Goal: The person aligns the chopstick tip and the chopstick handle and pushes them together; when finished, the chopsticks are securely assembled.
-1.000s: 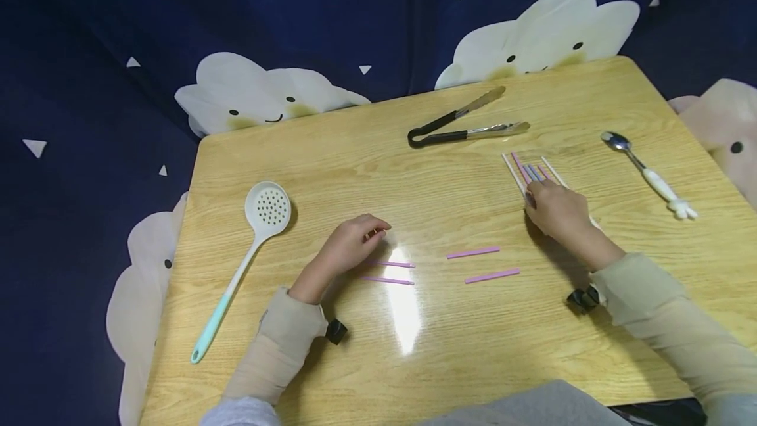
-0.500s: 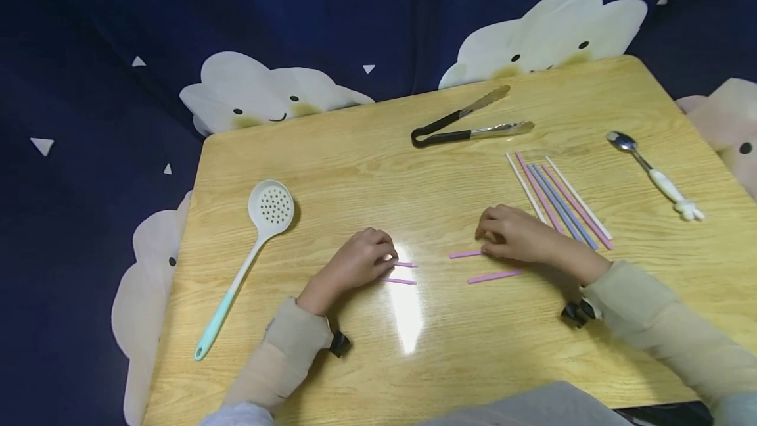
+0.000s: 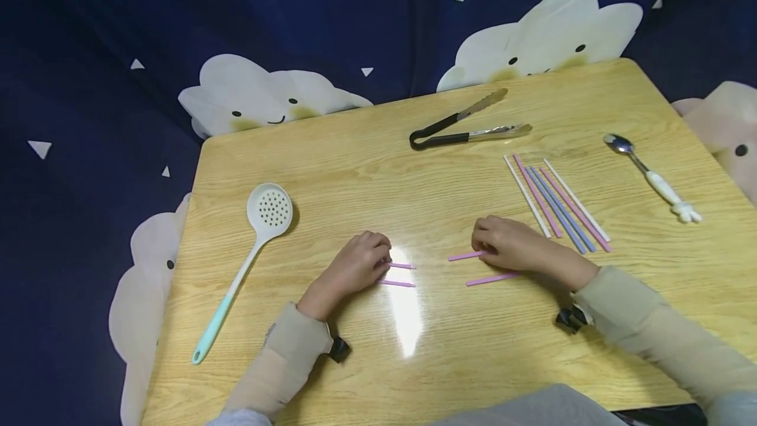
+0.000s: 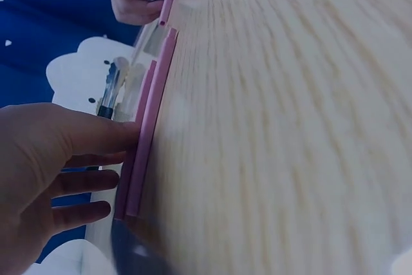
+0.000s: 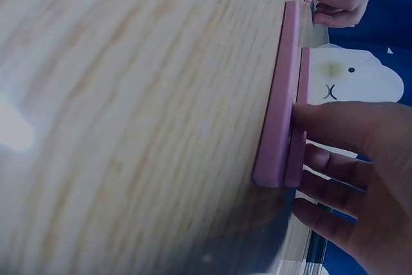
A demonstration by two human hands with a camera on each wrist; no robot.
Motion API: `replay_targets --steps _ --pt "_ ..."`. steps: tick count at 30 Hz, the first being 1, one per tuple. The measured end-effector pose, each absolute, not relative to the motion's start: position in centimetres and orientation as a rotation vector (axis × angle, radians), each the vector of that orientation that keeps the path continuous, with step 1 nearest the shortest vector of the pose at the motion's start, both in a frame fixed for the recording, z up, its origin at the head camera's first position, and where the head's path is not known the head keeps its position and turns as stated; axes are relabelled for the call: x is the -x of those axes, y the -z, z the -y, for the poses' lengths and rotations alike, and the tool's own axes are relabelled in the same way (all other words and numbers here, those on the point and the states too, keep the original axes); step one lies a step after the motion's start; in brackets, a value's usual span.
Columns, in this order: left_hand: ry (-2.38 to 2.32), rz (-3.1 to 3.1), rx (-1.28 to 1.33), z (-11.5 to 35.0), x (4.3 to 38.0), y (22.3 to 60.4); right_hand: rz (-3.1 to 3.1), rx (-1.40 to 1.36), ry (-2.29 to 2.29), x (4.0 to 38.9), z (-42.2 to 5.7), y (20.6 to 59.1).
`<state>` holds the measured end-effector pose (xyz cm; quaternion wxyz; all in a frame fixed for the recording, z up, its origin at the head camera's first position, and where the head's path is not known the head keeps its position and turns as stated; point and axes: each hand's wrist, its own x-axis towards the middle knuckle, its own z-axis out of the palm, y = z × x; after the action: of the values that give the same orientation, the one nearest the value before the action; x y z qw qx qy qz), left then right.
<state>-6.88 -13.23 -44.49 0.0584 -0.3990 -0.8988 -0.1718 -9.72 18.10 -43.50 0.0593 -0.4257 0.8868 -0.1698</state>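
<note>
On the left of the table, my left hand (image 3: 355, 263) pinches the farther of two thin pink sticks (image 3: 404, 266). In the left wrist view its thumb lies against that stick, while the nearer pink stick (image 4: 150, 120) lies alongside. My right hand (image 3: 510, 242) pinches another pink stick (image 3: 463, 256) between thumb and fingers, and a second one (image 3: 489, 279) lies parallel on the near side. Part of each pinched stick is hidden by fingers in the head view. The right wrist view shows the nearer stick (image 5: 279, 107) lying loose on the tabletop.
Behind the right hand lies a row of longer white, pink and blue sticks (image 3: 556, 206). Black-handled tongs (image 3: 440, 139) lie near the back edge. A spoon with a white handle (image 3: 661, 186) is at the right, a slotted skimmer (image 3: 255, 248) at the left of the wooden table (image 3: 355, 169).
The right hand has left the row of longer sticks and come left and nearer to the pink pair. The left hand has lowered onto its pink stick, its fingers drawn in.
</note>
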Motion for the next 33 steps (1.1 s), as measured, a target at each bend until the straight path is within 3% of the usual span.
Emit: replay_targets --steps 11,21,33 --pt "0.721 2.772 1.154 13.1 7.6 43.5 -2.701 1.195 0.616 11.1 -18.1 43.1" --pt "0.903 2.816 0.893 12.9 8.4 40.5 -2.716 1.037 0.769 12.9 -17.7 39.5" --pt "0.974 2.615 0.843 12.4 9.6 36.5 -2.696 1.024 1.057 13.8 -16.9 36.5"
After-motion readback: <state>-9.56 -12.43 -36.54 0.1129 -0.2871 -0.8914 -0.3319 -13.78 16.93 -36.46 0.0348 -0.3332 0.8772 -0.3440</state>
